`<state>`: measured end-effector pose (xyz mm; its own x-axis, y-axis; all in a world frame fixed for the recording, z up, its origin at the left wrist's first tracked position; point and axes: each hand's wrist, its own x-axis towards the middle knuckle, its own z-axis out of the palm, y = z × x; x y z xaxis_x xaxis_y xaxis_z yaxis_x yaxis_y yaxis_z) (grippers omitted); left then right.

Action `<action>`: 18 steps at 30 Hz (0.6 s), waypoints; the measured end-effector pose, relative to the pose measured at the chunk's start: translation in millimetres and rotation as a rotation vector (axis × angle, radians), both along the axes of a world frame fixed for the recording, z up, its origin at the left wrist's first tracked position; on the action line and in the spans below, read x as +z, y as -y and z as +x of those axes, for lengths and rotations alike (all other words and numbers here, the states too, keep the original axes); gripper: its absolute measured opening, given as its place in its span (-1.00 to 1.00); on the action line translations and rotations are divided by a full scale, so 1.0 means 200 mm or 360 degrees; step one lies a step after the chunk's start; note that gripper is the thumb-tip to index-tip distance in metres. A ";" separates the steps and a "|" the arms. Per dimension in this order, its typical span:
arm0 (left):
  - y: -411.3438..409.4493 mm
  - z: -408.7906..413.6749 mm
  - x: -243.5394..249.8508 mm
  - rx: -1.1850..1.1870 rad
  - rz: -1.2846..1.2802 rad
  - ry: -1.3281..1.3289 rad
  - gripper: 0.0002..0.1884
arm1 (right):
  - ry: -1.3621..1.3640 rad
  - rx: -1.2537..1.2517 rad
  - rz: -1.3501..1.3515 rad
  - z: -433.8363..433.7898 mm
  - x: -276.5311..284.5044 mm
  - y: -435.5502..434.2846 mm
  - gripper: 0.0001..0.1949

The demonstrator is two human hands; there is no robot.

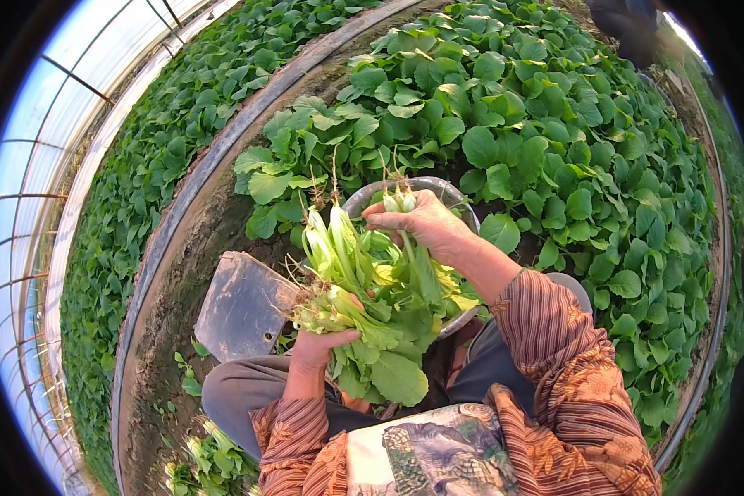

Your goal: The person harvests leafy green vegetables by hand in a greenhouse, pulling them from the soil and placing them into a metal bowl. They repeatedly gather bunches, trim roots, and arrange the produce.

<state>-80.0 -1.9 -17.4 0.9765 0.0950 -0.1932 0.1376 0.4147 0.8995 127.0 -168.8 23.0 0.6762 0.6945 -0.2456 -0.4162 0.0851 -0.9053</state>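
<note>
In my left hand (322, 348) is a bunch of leafy greens (381, 363), its pale stems and fine roots turned up and to the left. My right hand (431, 228) pinches a few more plants (423, 276) just below their white stem bases, roots pointing up and leaves hanging down. Between the hands, more pale-stemmed greens (338, 242) stand with their roots upward; what supports them is partly hidden. Behind and below them is a round grey basin (437, 185), holding green and yellowed leaves. Its near side is mostly covered by my hands and the greens.
A flat grey board (245, 307) with a small hole lies on the soil at left. Bunched greens (220, 462) rest by my left knee. Dense leafy crop (552, 155) grows ahead and right. A grey strip (189, 192) edges the bed. A blurred dark figure (629, 28) appears top right.
</note>
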 end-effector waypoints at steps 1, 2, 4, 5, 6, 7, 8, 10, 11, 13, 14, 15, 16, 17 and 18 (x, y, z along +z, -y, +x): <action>0.00 0.00 0.00 -0.0025 0.0045 -0.0034 -0.47 | -0.0029 0.0020 0.0038 -0.01 -0.01 -0.01 -0.82; 0.00 -0.01 0.00 -0.0049 0.0090 -0.0068 -0.47 | 0.0021 0.0019 0.0029 -0.02 -0.02 -0.03 -0.85; 0.01 -0.01 0.01 -0.0060 0.0120 -0.0106 -0.47 | -0.0043 0.0015 0.0063 -0.04 -0.02 -0.04 -0.87; 0.02 -0.01 0.01 -0.0050 0.0102 -0.0113 -0.47 | -0.0076 0.0015 0.0079 -0.04 -0.02 -0.04 -0.88; 0.03 0.00 0.02 -0.0041 0.0081 -0.0113 -0.47 | -0.0122 0.0026 0.0139 -0.04 -0.01 -0.03 -0.89; 0.03 0.00 0.02 -0.0040 0.0077 -0.0125 -0.46 | -0.0169 0.0030 0.0143 -0.04 -0.01 -0.02 -0.89; 0.03 0.00 0.03 -0.0039 0.0073 -0.0138 -0.45 | -0.0217 0.0035 0.0147 -0.04 -0.01 -0.02 -0.89; 0.03 0.00 0.04 -0.0040 0.0093 -0.0136 -0.45 | -0.0177 0.0063 0.0096 -0.03 -0.01 -0.03 -0.88; 0.03 0.00 0.04 -0.0048 0.0113 -0.0126 -0.44 | -0.0095 0.0081 0.0038 -0.03 -0.01 -0.02 -0.88; 0.03 0.00 0.04 0.0011 0.0131 -0.0173 -0.44 | 0.0262 0.0083 -0.0194 -0.04 0.00 -0.03 -0.88; 0.04 0.01 0.05 0.0074 0.0129 -0.0225 -0.44 | 0.0541 0.0062 -0.0369 -0.03 0.02 -0.02 -0.87; 0.05 0.01 0.05 0.0134 0.0123 -0.0276 -0.43 | 0.0821 0.0039 -0.0549 -0.01 0.03 0.00 -0.87; 0.03 0.01 0.01 0.0112 0.0194 -0.0291 -0.42 | 0.1078 -0.0034 -0.0613 -0.01 0.01 0.00 -0.87; 0.03 0.01 0.01 0.0113 0.0233 -0.0285 -0.41 | 0.0892 0.0008 -0.0484 0.00 0.01 0.01 -0.86; 0.03 0.01 0.01 0.0114 0.0274 -0.0277 -0.41 | 0.0707 0.0048 -0.0353 0.01 0.01 0.00 -0.85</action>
<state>-77.2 -7.8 -15.9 0.9194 0.2091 -0.3330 0.2726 0.2715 0.9230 128.4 -169.6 24.8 0.7295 0.6790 -0.0823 0.0146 -0.1357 -0.9906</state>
